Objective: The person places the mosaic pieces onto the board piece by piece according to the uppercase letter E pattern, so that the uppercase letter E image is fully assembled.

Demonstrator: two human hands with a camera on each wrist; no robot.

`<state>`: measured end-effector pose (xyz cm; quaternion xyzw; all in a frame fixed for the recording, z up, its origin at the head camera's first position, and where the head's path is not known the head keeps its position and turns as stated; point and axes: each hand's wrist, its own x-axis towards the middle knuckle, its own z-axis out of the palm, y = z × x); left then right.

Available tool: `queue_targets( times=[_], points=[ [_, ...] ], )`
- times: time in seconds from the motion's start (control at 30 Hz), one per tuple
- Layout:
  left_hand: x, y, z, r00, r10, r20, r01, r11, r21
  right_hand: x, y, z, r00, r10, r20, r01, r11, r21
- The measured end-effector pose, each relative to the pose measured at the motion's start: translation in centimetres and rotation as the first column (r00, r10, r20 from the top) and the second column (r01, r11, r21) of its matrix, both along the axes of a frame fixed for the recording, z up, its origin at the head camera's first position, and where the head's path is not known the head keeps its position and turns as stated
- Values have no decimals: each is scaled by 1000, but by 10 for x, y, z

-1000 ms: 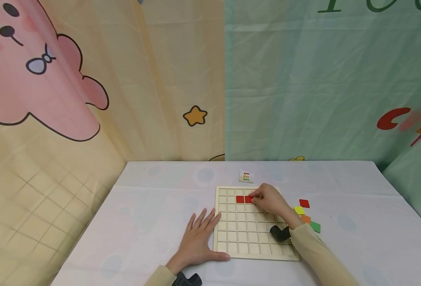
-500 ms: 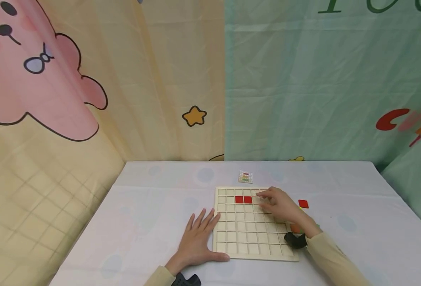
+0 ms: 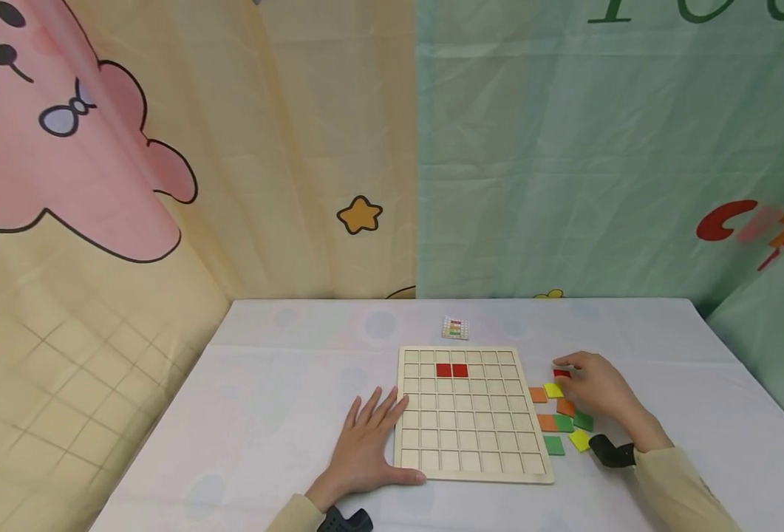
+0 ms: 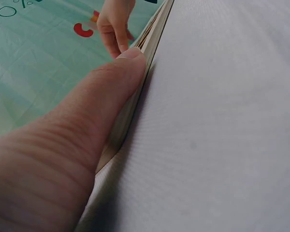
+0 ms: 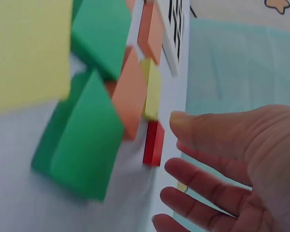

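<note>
A pale wooden grid board [image 3: 478,421] lies on the table, with two red square tiles [image 3: 459,370] side by side in its second row from the far edge. My left hand [image 3: 365,452] rests spread at the board's left side, its thumb along the near-left corner; the left wrist view shows that thumb [image 4: 101,92] against the edge. Right of the board, my right hand [image 3: 601,390] reaches over a loose red tile [image 3: 561,374]. In the right wrist view, thumb and fingers stand apart beside that red tile [image 5: 154,144], with nothing between them.
Loose orange [image 3: 546,423], green [image 3: 554,445] and yellow [image 3: 579,441] tiles lie between the board and my right wrist. Behind the board is a small card with a coloured grid pattern [image 3: 455,328]. Patterned curtains [image 3: 325,148] hang beyond the table.
My right hand has left the second red tile in the board and moved right to the loose red tile, uncovering the other loose tiles. My left hand stays in place.
</note>
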<state>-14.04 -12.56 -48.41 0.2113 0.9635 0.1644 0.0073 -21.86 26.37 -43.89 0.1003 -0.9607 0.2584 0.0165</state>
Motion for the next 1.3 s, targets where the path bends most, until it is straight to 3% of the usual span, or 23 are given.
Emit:
queue_targets(
  times=[0.27, 0.57, 1.1, 1.3],
  points=[
    [0, 0, 1, 1000, 8, 9, -8, 1000, -1, 1, 15, -2, 999, -29, 19, 28, 999, 33],
    [-1, -1, 2, 1000, -1, -1, 1, 1000, 11, -2, 8, -2, 996, -85, 35, 85, 996, 24],
    [0, 0, 1, 1000, 0, -1, 0, 1000, -4, -2, 0, -1, 994, -100, 54, 105, 989, -105],
    [0, 0, 1, 1000, 1, 6, -1, 1000, 0, -5, -15, 0, 997, -79, -8, 78, 991, -110]
  ],
)
